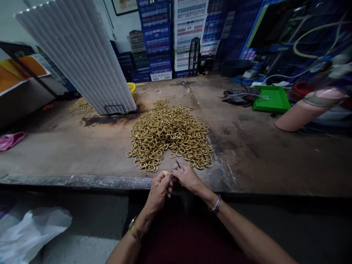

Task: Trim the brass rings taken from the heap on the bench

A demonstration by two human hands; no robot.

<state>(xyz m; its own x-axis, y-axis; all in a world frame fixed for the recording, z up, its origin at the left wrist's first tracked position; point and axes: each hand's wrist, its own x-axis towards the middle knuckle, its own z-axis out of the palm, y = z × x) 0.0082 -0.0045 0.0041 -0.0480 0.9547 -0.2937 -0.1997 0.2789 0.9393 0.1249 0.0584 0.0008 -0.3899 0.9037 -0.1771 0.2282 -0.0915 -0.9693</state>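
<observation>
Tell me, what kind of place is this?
Probably a small workshop: gold-coloured rings lie heaped on a stained worktable, the right hand holds a small pointed blade, and plastic crates are stacked behind.

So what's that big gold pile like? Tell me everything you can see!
The pile is lots of small, round, gold-coloured rings, each with a hole through it. They look like shiny metal, but I can't be sure. They lie loose and jumbled on the brown table, heaped in the middle and thinner at the edges. The near side has a gap, with a ring lying in it. Both hands, left and right, are just on that side.
</observation>
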